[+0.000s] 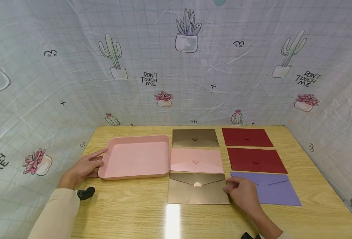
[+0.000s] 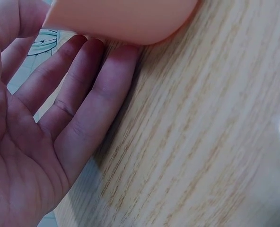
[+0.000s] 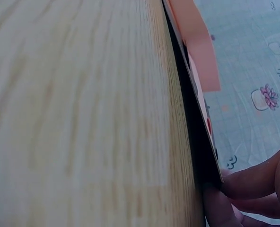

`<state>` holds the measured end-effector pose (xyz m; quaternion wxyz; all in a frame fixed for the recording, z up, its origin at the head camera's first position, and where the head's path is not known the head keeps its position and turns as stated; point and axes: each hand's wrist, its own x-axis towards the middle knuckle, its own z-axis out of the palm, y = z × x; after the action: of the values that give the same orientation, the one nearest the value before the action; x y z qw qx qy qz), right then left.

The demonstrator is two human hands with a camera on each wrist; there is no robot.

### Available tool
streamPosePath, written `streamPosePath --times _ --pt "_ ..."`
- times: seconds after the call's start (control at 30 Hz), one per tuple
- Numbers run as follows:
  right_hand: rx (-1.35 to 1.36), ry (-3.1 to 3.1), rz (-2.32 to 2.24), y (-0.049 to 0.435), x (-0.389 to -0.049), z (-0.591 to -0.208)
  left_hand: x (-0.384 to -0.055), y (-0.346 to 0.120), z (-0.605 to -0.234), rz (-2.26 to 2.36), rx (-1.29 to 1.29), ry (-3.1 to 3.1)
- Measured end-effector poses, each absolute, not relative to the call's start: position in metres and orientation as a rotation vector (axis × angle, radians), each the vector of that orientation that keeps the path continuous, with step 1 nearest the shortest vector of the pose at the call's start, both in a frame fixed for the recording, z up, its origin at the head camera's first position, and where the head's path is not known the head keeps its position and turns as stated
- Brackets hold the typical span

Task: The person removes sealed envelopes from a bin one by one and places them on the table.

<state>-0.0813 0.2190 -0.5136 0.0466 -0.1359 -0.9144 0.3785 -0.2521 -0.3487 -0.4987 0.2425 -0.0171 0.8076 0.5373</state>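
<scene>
At the left end of a shallow pink tray [image 1: 134, 159], my left hand [image 1: 84, 168] holds the rim. Its fingertips reach beneath the tray's edge [image 2: 126, 23] in the left wrist view. My right hand [image 1: 244, 196] pinches the right edge of a gold envelope [image 1: 199, 194] between thumb and fingers. That envelope lies flap up with a round pale tab, and the right wrist view shows its held edge raised, dark shadow below. Right beside the hand lies a purple envelope [image 1: 279, 192], partly covered by it.
Behind the gold envelope are a pink envelope [image 1: 196, 162] and a bronze envelope [image 1: 195, 136]. Two dark red envelopes, a nearer one [image 1: 256, 162] and a farther one [image 1: 244, 136], lie to the right. Cactus-print cloth [image 1: 176, 83] surrounds the wooden table [image 1: 128, 209].
</scene>
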Motion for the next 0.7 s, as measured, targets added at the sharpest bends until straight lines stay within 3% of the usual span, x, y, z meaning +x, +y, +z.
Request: streamPosePath --times 0.7 --pt "-0.343 -2.848 0.996 0.2172 -0.0811 -0.5086 -0.2532 -0.3467 -0.4974 1.416 -0.032 2.251"
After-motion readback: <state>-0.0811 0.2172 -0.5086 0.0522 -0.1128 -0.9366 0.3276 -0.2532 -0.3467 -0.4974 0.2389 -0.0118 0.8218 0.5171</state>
